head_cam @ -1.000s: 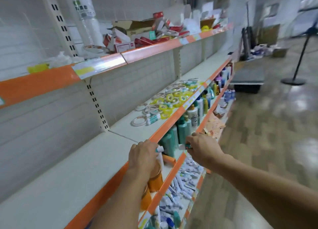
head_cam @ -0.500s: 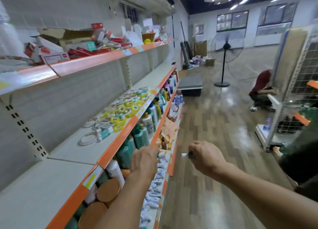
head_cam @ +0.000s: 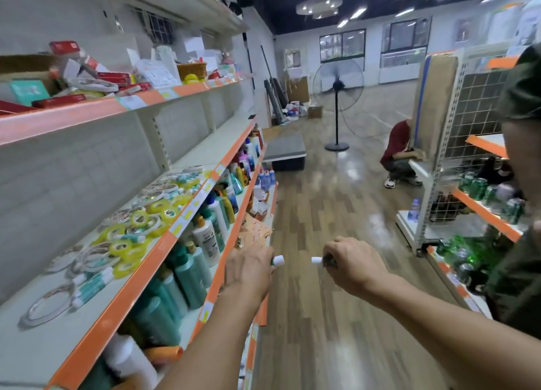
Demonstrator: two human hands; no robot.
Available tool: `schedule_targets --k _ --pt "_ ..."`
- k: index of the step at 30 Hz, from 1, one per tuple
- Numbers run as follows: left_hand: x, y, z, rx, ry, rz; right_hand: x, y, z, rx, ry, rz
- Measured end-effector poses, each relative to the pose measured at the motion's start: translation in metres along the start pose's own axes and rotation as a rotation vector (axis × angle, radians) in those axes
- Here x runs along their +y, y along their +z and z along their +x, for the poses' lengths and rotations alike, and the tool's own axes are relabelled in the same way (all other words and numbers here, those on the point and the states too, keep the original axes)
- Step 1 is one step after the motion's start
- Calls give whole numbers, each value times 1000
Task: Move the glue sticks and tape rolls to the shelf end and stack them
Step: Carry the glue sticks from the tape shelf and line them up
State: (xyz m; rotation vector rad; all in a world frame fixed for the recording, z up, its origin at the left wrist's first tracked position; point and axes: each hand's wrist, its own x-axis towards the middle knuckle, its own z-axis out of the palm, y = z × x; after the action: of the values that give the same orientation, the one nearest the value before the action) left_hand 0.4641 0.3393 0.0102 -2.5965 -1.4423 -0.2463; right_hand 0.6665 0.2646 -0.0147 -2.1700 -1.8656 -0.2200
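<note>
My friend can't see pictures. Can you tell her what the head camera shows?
Two hands, left hand and right hand, each hold a white-capped glue stick out over a shop aisle. Beside them, a shelf holds tape rolls and more glue sticks.

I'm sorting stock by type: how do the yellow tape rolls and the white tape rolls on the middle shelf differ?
The yellow tape rolls look thicker and are piled together mid-shelf; the white tape rolls are thin, flat rings lying mostly singly, nearer the camera. Yellow ones are bright and translucent; white ones are pale with wide open centres. Both lie on the same shelf among green-and-white glue sticks.
</note>
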Motion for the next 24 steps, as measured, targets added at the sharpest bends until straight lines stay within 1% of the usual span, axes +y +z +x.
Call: schedule_targets --k 6,9,11,15,18,24 --pt "23 26 115 15 23 0 63 26 98 -15 9 12" --pt "34 33 170 7 33 15 93 29 146 -47 5 15" --pt "39 35 204 -5 18 15 110 26 176 -37 9 21" --pt "45 39 266 -29 4 41 136 26 228 -28 -8 17" --pt "48 46 307 -17 9 83 153 33 264 -17 2 32" --pt "40 74 387 -24 -6 71 176 60 336 -18 -23 56"
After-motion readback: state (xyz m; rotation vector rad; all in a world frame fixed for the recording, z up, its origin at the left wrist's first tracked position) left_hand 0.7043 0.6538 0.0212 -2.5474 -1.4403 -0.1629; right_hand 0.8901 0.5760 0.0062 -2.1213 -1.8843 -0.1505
